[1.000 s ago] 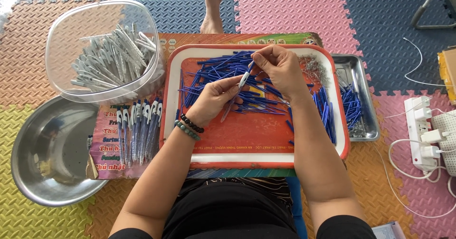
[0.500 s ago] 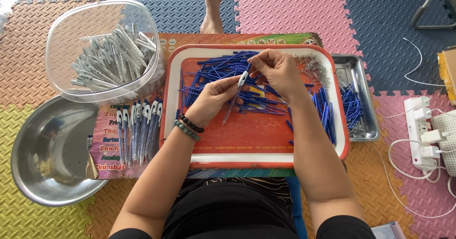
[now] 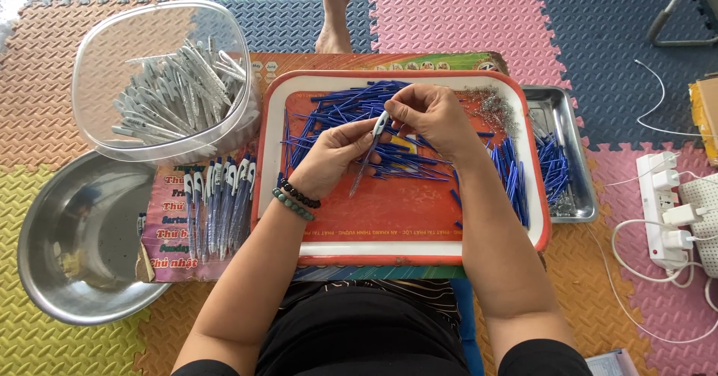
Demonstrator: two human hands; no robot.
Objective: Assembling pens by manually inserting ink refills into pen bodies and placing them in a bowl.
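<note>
Over the middle of the red tray (image 3: 389, 253) we've got both hands up close together, working on one pen (image 3: 372, 146). Our left hand (image 3: 333, 158) is curled around the lower part of its blue barrel, fingers wrapped and thumb pressing in. Our right hand (image 3: 430, 116) pinches the white top end between thumb and fingertips, so both hands are closed on that same pen, and it sits tilted just above the tray floor.

Under the hands there's a messy heap of loose blue pen parts (image 3: 336, 114), with another bunch (image 3: 512, 178) lying along the right side of the tray. A little pile of tiny springs (image 3: 493, 107) sits in the top right corner. Just beside the tray on the right is a small metal tray (image 3: 576, 152) holding more blue pieces. On the left, a row of finished pens (image 3: 221, 204) lies on a printed sheet, a clear plastic tub (image 3: 97, 69) holds white-grey parts, and a steel bowl (image 3: 75, 241) sits on the foam floor mats (image 3: 464, 17).
</note>
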